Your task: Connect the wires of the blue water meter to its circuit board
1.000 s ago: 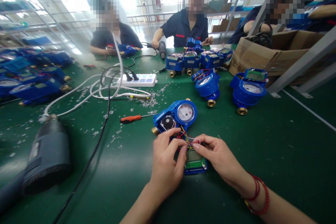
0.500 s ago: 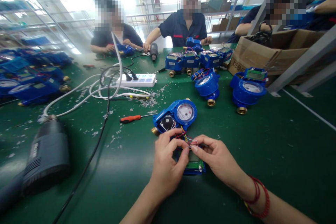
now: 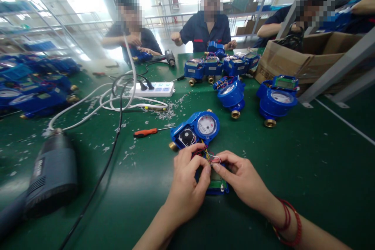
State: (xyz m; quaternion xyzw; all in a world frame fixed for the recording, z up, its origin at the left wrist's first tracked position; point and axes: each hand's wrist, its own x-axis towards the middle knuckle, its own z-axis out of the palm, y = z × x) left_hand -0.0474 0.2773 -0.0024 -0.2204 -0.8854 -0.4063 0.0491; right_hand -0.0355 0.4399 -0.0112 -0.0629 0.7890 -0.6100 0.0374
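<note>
A blue water meter [image 3: 207, 125] with a round dial lies on the green table in front of me. Thin coloured wires [image 3: 207, 154] run from it to a blue cover with a green circuit board [image 3: 218, 184]. My left hand [image 3: 190, 179] is closed, thumb and forefinger pinching the wires above the board. From the other side my right hand [image 3: 241, 177] pinches the wires too, fingertips almost touching those of the left. The wire ends between the fingertips are too small to make out. An orange screwdriver [image 3: 146, 132] lies left of the meter.
A heat gun [image 3: 52, 172] lies at the left, its black cable crossing the table. Behind are a white power strip [image 3: 155, 89] and plastic scraps. More water meters [image 3: 277, 99] stand right and left, near a cardboard box [image 3: 293, 56]. Several co-workers sit opposite.
My hands stay at the wires with only slight finger movement. Across the table, a co-worker has let go of a heat gun and drawn the hand back; another has raised a hand.
</note>
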